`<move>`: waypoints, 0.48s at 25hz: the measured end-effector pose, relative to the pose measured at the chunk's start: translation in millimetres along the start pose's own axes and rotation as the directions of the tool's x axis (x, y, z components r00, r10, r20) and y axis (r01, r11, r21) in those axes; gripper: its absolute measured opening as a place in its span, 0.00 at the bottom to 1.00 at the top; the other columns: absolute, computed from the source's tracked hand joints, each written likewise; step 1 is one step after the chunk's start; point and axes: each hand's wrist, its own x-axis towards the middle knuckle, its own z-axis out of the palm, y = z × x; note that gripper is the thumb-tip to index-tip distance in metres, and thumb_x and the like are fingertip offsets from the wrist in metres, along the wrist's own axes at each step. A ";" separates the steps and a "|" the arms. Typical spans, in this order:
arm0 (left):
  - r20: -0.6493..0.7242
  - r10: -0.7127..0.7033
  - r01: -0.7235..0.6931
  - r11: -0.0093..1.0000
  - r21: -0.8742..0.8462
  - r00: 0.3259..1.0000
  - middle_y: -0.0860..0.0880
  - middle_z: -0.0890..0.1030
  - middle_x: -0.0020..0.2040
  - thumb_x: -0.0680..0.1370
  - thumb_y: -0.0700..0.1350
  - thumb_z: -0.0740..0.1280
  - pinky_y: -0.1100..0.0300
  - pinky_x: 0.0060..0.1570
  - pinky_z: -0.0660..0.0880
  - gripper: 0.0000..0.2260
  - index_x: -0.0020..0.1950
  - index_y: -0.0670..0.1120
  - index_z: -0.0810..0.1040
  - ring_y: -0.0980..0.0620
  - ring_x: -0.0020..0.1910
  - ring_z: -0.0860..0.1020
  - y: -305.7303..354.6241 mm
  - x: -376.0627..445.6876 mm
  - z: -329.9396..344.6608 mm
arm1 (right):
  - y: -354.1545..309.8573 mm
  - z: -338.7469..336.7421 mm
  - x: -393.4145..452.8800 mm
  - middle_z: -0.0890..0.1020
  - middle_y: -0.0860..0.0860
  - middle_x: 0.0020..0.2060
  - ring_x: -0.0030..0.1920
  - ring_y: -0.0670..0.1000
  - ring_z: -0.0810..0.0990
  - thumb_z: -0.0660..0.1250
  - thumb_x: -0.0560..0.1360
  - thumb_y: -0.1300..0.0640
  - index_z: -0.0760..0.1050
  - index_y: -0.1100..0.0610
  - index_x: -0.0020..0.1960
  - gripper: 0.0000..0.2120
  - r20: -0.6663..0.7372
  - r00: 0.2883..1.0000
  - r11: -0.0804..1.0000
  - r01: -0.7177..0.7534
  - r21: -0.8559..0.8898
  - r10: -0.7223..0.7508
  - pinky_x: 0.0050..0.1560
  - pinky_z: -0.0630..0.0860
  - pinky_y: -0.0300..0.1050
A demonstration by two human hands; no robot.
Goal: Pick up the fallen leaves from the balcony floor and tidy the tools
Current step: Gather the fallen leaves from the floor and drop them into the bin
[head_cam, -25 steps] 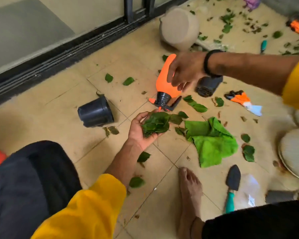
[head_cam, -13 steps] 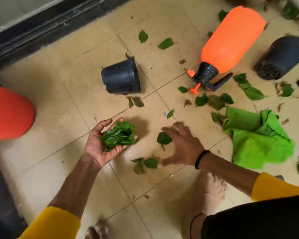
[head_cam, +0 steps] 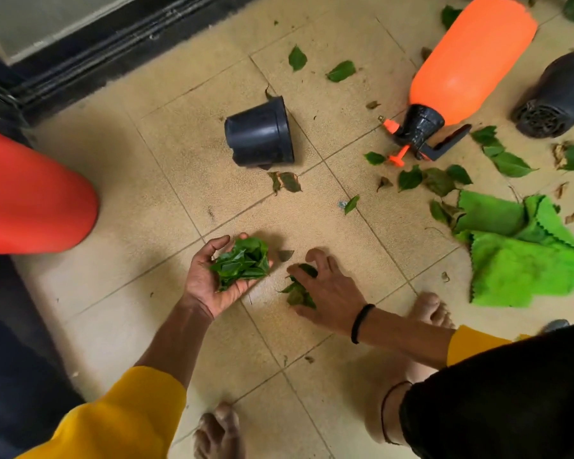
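Leaves (head_cam: 242, 263) fill the cupped left hand (head_cam: 217, 278), a green wad resting in the upturned palm with the fingers curled loosely round it. Just right of it the right hand (head_cam: 325, 289) is palm-down on the floor tiles (head_cam: 166, 260), fingers curled and clawed over a few more leaves (head_cam: 299, 291) that it gathers against the floor. One small leaf (head_cam: 285, 255) lies between the two hands. Farther off, a black pot (head_cam: 260, 134) lies on its side, with two brownish leaves (head_cam: 284, 182) just near of it. To the far right an orange sprayer (head_cam: 468, 64) lies tipped, its black nozzle end pointing near-left, and beside it on the right a second black pot (head_cam: 557, 101) lies on its side too. Scattered leaves (head_cam: 438, 180) lie between the sprayer and a crumpled green cloth (head_cam: 517, 256) at the right. A red object (head_cam: 30, 197) sits at the left edge. Bare feet (head_cam: 428, 309) show near the bottom.
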 end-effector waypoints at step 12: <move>0.078 -0.052 0.049 0.998 0.038 0.996 0.37 0.75 0.67 0.80 0.49 0.65 0.37 0.56 0.79 0.13 0.57 0.42 0.80 0.35 0.63 0.78 -8.3 11.0 1.0 | 36.5 -56.9 16.6 0.85 0.50 0.44 0.45 0.48 0.84 0.76 0.73 0.60 0.83 0.57 0.49 0.06 0.067 0.939 0.616 -0.274 0.738 0.338 0.46 0.81 0.40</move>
